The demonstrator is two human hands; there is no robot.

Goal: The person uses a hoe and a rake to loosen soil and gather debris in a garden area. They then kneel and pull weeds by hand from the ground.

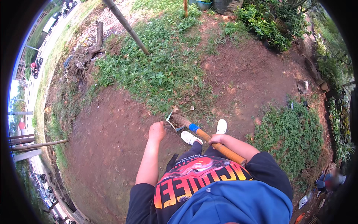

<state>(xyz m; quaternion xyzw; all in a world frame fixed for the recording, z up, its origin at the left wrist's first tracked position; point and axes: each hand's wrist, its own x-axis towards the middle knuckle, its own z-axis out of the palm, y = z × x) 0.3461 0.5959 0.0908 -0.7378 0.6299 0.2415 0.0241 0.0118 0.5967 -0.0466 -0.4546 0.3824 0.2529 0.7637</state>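
Observation:
My right hand (216, 139) is closed around the orange-wrapped handle of a stick broom (228, 151). A blue band binds the broom above its brown bristles, which point up and left, over a dustpan (179, 128). Only thin, pale edges of the dustpan show clearly. My left hand (157, 131) is closed on the dustpan's short handle, just left of the pan. Dry leaves (192, 108) lie on the ground beyond the bristle tips. The bristles partly hide the pan's inside, so its contents cannot be told.
Weeds and grass (159, 81) grow ahead, with a slanting pole (127, 26) among them. Bare soil (109, 134) spreads to the left. Low green plants (291, 140) and a rock (303, 86) lie at the right. A blurred person (331, 179) is at the lower right; a road runs far left.

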